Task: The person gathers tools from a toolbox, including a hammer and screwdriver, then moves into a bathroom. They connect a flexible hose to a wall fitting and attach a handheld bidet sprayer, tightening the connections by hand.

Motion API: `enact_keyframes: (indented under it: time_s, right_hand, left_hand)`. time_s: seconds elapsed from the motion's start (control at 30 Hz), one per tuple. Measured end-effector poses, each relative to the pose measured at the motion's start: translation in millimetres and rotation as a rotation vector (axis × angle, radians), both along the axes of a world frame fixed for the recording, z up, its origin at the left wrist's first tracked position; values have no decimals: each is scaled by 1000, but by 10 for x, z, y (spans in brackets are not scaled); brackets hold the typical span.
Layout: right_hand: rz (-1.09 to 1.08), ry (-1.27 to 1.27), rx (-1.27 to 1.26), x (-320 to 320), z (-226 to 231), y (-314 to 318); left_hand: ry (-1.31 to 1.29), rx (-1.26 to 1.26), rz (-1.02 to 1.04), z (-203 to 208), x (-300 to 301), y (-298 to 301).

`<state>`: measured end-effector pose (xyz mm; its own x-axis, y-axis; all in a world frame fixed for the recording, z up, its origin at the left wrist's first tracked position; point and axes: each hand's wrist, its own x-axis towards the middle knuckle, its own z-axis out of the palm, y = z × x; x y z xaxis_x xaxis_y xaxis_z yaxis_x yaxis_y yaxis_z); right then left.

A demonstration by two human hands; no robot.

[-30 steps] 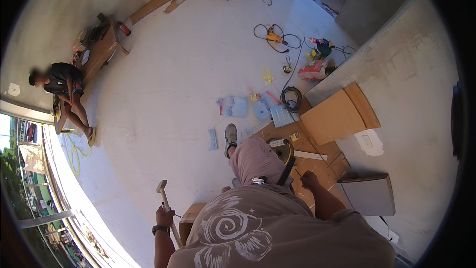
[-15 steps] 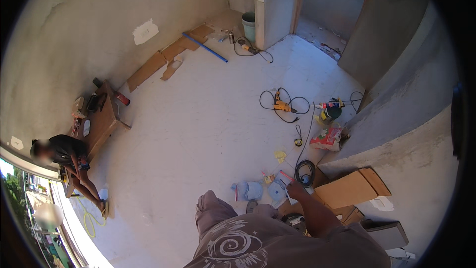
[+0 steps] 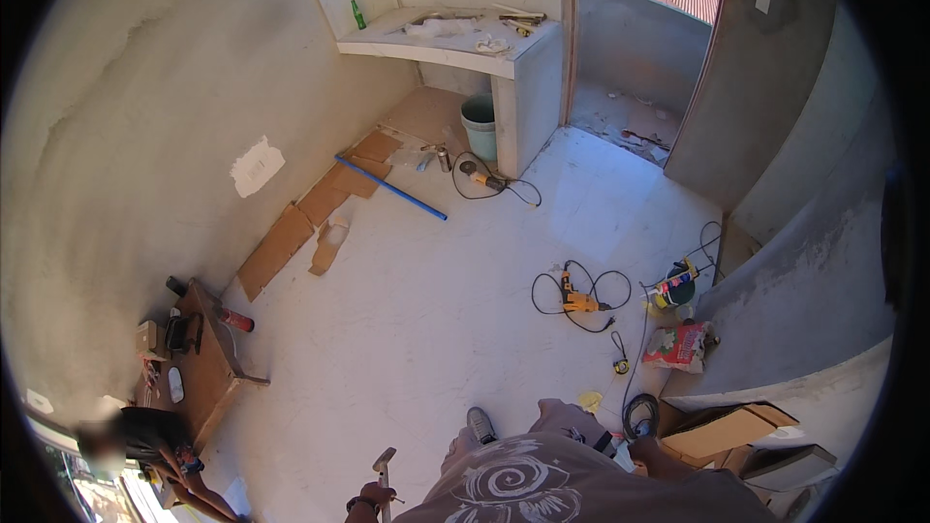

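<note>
My left hand (image 3: 372, 496), with a dark band at the wrist, is closed around the handle of a hammer (image 3: 386, 458), its head upward. A thin, small piece sticks out beside those fingers, too small to name. My right hand (image 3: 647, 452) is low beside my body, next to the coiled black cord (image 3: 640, 415). Its fingers are mostly hidden; a white item (image 3: 623, 458) shows beside them, and I cannot tell whether it is held. My grey shoe (image 3: 480, 424) stands on the pale floor.
Ahead lie a yellow drill (image 3: 579, 302), a tape measure (image 3: 620, 365) and a red-and-white bag (image 3: 677, 347). Cardboard boxes (image 3: 728, 431) are at right. A wooden bench (image 3: 206, 353) stands left, with a bent-over person (image 3: 153, 438) near it. A blue pipe (image 3: 392, 188) lies farther off.
The view has tilted up and my body has shifted. My left hand with the hammer has come into sight. My right hand has drawn back; the blue-and-white bags are hidden now.
</note>
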<state>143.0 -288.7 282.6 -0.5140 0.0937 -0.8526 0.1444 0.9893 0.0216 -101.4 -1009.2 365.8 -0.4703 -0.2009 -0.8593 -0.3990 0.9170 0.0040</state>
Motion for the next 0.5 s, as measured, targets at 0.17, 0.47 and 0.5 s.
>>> enact_keyframes:
  time_s: [0.17, 0.47, 0.5]
  right_hand:
    - [-660, 163, -73, -992, -146, 48]
    - [-603, 68, -173, -2897, -1019, 1259]
    - [-693, 7, -210, -3170, -1111, 1485]
  left_hand:
    - [300, 93, 24, 260, -2458, 493]
    - [146, 68, -87, 101, -4319, 1986]
    - [52, 5, -160, 17, -4388, 2142]
